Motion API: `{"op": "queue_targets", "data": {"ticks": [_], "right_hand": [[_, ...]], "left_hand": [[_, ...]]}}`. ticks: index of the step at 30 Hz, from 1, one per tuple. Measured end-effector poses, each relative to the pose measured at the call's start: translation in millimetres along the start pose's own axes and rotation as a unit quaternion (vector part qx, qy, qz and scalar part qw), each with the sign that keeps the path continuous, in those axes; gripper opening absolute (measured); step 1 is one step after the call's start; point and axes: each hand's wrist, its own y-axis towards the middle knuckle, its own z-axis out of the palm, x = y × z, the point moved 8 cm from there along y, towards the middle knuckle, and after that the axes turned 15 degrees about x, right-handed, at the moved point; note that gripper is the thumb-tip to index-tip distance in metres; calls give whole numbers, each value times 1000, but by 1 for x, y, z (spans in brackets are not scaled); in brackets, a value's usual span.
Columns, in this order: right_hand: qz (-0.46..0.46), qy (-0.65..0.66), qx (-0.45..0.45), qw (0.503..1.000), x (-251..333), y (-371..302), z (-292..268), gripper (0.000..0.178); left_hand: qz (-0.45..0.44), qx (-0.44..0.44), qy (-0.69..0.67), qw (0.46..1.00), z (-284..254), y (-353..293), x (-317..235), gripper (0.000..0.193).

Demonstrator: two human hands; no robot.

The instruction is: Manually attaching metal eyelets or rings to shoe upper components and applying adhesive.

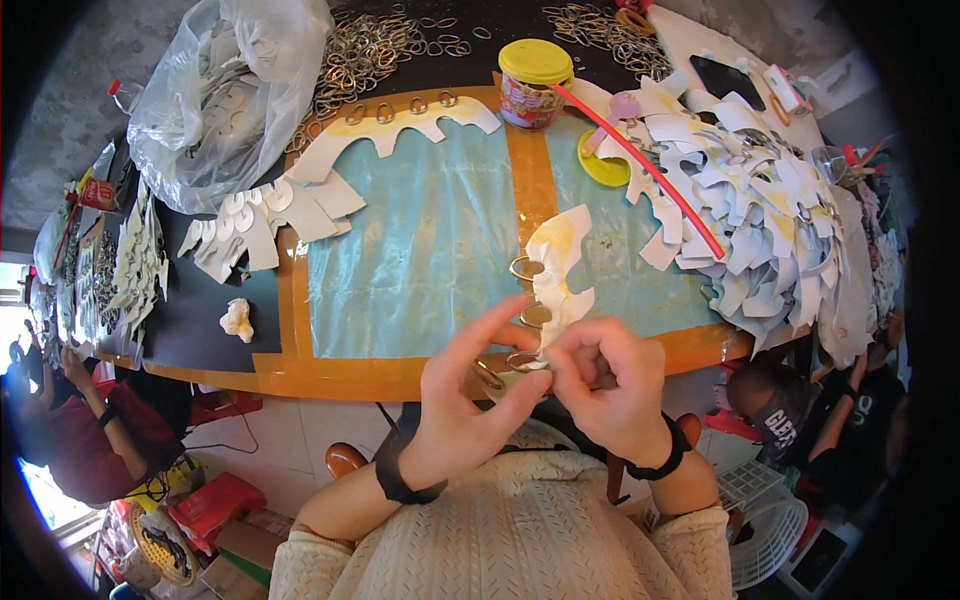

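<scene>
A white scalloped strip (556, 250) with yellowish glue-like smears stands up between my hands, several metal oval rings set along its left edge. My right hand (612, 385) pinches the lower end of this strip between thumb and fingers. My left hand (470, 395) curves round the same end, its thumb tip meeting the right fingertips and its index finger beside the rings. One metal oval ring (488, 375) lies within the curl of the left hand; how it is held is partly hidden. Beyond, a similar scalloped strip (385, 125) lies flat with rings along its far edge.
A yellow-lidded tub (535, 85) stands at the back, a red stick (650, 170) leaning from it. White cut pieces (760, 200) heap at right. A clear plastic bag (225, 100) and loose rings (370, 50) lie back left. Other people sit at both sides.
</scene>
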Motion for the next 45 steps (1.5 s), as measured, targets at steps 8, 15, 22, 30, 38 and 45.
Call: {"op": "queue_targets", "data": {"ticks": [8, 15, 22, 30, 38, 45], "right_hand": [[-18, -13, -30, 999, 0, -5, 2, 12], [-1, -5, -23, 1000, 0, -7, 3, 10], [-68, 66, -97, 991, -11, -33, -6, 22], [33, 331, -46, 942, -37, -18, 20, 42], [83, 262, -23, 961, -30, -14, 20, 46], [47, 91, -61, 993, -24, -9, 13, 46]], "left_hand": [[-16, 3, -6, 1000, -2, 4, 6, 54], [-41, -5, -32, 999, -1, 5, 6, 53], [-59, -33, -99, 993, -4, 7, 10, 51], [-38, -77, -94, 992, -2, 4, 11, 50], [-19, -66, 119, 991, -1, -1, 2, 47], [31, -17, 222, 974, 5, 9, -11, 48]]}}
